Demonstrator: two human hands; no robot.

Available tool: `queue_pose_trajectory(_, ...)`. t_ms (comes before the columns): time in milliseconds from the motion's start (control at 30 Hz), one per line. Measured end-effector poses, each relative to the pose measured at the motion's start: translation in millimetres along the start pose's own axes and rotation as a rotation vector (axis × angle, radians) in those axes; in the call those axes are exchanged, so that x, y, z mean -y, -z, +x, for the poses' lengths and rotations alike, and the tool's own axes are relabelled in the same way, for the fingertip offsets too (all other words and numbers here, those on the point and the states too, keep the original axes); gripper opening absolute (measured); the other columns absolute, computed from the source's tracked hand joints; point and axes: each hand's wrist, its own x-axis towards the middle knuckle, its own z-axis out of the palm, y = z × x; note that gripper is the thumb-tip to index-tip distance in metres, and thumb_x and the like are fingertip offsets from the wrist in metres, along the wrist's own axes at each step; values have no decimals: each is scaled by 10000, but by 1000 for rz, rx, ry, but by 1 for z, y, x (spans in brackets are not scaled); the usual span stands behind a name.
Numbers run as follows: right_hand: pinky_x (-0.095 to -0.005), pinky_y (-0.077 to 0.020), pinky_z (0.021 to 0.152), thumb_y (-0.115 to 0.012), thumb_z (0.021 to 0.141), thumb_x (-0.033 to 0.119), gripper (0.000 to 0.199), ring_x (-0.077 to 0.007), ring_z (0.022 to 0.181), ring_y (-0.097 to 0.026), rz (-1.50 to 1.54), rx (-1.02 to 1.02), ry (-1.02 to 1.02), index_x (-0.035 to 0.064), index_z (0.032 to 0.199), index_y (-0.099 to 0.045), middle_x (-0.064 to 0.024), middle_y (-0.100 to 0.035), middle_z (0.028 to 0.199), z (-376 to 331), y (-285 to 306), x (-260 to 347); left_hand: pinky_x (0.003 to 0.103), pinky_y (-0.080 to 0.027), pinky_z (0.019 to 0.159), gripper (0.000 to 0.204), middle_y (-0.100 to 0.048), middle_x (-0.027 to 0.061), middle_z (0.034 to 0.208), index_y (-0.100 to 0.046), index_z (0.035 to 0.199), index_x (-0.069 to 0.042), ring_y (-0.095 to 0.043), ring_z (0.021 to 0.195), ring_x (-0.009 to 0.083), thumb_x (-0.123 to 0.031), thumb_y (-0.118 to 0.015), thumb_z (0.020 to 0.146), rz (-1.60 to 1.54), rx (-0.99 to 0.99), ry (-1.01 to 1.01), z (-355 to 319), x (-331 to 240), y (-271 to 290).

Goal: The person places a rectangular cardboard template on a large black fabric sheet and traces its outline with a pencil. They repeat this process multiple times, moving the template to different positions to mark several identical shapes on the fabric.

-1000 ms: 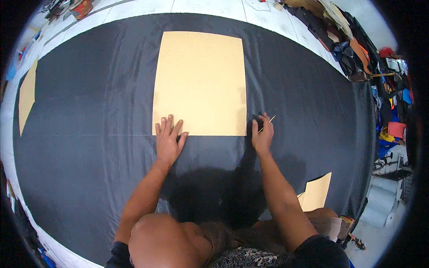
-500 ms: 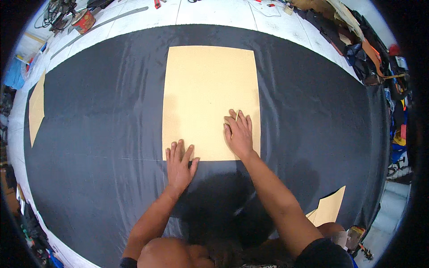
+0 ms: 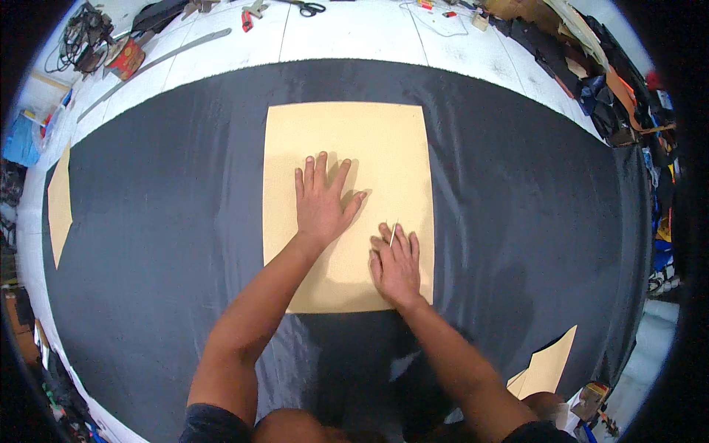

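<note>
A large rectangular tan sheet [image 3: 347, 133], like cardboard, lies flat on a wide black sheet of material [image 3: 532, 221] with a slight sheen. My left hand [image 3: 320, 210] rests on the middle of the tan sheet, fingers spread and holding nothing. Lower down, near the sheet's right edge, my right hand [image 3: 399, 272] lies palm down on it. A thin white stick [image 3: 393, 235], perhaps a pen or marking stick, is tucked between its fingers; its exact kind cannot be made out.
Smaller tan pieces lie at the far left [image 3: 60, 210] and lower right [image 3: 550, 365]. Beyond the black material, a white tiled floor [image 3: 347, 33] carries scissors [image 3: 306, 8], a red tool [image 3: 247, 21], a long grey strip [image 3: 159, 68] and a red tin [image 3: 124, 57]. Assorted materials pile up at right.
My left hand has moved from the tan sheet's lower left corner up to its middle. My right hand stays near the right edge with the stick. The whole view has shifted slightly.
</note>
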Motion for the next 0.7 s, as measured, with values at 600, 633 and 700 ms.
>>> queue_pose_trajectory(600, -421, -371, 1097, -508, 931, 49, 344, -308, 1135, -532, 761, -184, -345, -25, 1267, -495, -168, -534, 1171, 58, 13, -22, 673, -157, 1194, 749, -298, 275, 1611, -565, 1444, -160, -235, 1502, 494, -658, -600, 886, 24, 95, 111, 17, 1, -26)
queue_pose_trajectory(633, -408, -382, 1088, -492, 939, 29, 343, -289, 1117, -530, 688, -225, -270, -25, 1278, -485, -153, -523, 1155, 88, 28, -15, 674, -158, 1193, 748, -305, 277, 1607, -566, 1443, -160, -238, 1501, 496, -659, -599, 886, 23, 110, 124, 17, 4, -23)
queue_pose_trajectory(700, -411, -421, 1073, -500, 974, 38, 357, -296, 1173, -556, 774, -273, -151, -27, 1324, -493, -170, -559, 1228, 146, 6, -26, 675, -160, 1191, 745, -319, 281, 1597, -568, 1440, -162, -245, 1497, 498, -660, -596, 887, 6, 124, 132, 20, 3, -18)
